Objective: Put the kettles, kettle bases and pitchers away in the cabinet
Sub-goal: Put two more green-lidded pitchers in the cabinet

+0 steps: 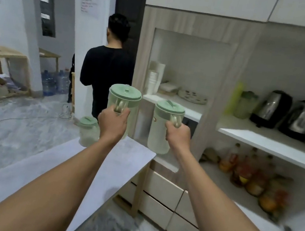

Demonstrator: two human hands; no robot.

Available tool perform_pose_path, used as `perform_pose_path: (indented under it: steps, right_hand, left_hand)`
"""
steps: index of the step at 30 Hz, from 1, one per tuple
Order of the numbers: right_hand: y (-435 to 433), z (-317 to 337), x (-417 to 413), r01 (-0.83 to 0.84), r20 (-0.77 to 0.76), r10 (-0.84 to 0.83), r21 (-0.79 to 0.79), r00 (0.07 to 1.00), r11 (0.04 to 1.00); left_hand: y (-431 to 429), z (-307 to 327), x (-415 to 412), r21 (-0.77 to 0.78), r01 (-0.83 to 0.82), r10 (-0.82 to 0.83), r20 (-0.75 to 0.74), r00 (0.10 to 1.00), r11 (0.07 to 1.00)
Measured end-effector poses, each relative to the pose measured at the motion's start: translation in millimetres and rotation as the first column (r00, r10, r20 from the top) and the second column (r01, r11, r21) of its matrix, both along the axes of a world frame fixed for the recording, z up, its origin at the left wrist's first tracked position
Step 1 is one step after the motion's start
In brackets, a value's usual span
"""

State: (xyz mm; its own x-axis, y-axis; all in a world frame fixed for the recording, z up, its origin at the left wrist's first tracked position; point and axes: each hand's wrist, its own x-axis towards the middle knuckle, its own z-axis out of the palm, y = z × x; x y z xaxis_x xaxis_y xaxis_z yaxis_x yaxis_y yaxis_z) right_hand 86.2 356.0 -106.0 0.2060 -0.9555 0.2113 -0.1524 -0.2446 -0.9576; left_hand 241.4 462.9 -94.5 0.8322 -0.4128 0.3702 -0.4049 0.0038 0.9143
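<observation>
Forearms (pixel 69 172) reach over the white table (pixel 15 183), third pitcher (pixel 87 133) at its far end. Left hand (pixel 113 122) grips the left pitcher (pixel 125 98) by its handle, right hand (pixel 177 134) the right pitcher (pixel 159 134): both translucent, pale-green lids, held aloft before the cabinet (pixel 240 69); steel kettles (pixel 271 109) shelved far right.

translucent plastic pitchers (pixel 160 128), glossy steel kettles (pixel 271 109), matt wood-grain cabinet (pixel 239 73)

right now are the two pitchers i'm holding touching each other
Apart. The head view shows a clear gap between the left-hand pitcher and the right-hand pitcher, with the cabinet visible through it.
</observation>
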Motion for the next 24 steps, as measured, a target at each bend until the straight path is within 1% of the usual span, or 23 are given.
perform_pose_path:
  steps: [2, 3, 7, 10, 13, 21, 24]
  right_hand:
    - [6.4, 7.9, -51.1, 0.075, 0.003, -0.075, -0.01, 0.997, 0.997]
    - [7.7, 9.7, -59.0, 0.088, -0.006, -0.088, -0.017, 0.996, 0.996]
    - [25.1, 22.5, -133.7, 0.186, -0.037, -0.188, -0.04, 0.982, 0.982]
    - [36.2, 29.5, -184.4, 0.25, -0.029, -0.251, -0.049, 0.967, 0.967]
    - [46.6, 33.0, -229.6, 0.311, -0.019, -0.313, -0.066, 0.95, 0.948]
    - [57.5, 46.8, -318.7, 0.444, -0.024, -0.447, -0.074, 0.894, 0.893]
    - [48.4, 49.9, -344.3, 0.472, -0.025, -0.474, -0.069, 0.88, 0.879]
  left_hand:
    - [0.5, 6.6, -46.3, -0.006, 0.078, -0.078, -0.013, 0.997, 0.997]
    - [0.6, 7.3, -53.6, -0.002, 0.099, -0.099, -0.03, 0.995, 0.995]
    - [4.7, 15.5, -120.9, 0.009, 0.22, -0.219, -0.057, 0.974, 0.975]
    - [7.9, 24.3, -167.2, 0.002, 0.291, -0.29, -0.053, 0.955, 0.957]
    - [7.2, 31.0, -206.6, 0.03, 0.349, -0.348, -0.015, 0.937, 0.937]
    - [-5.5, 46.3, -290.0, 0.036, 0.468, -0.469, 0.042, 0.882, 0.883]
    - [-23.3, 50.6, -315.6, 0.017, 0.522, -0.522, 0.025, 0.852, 0.853]
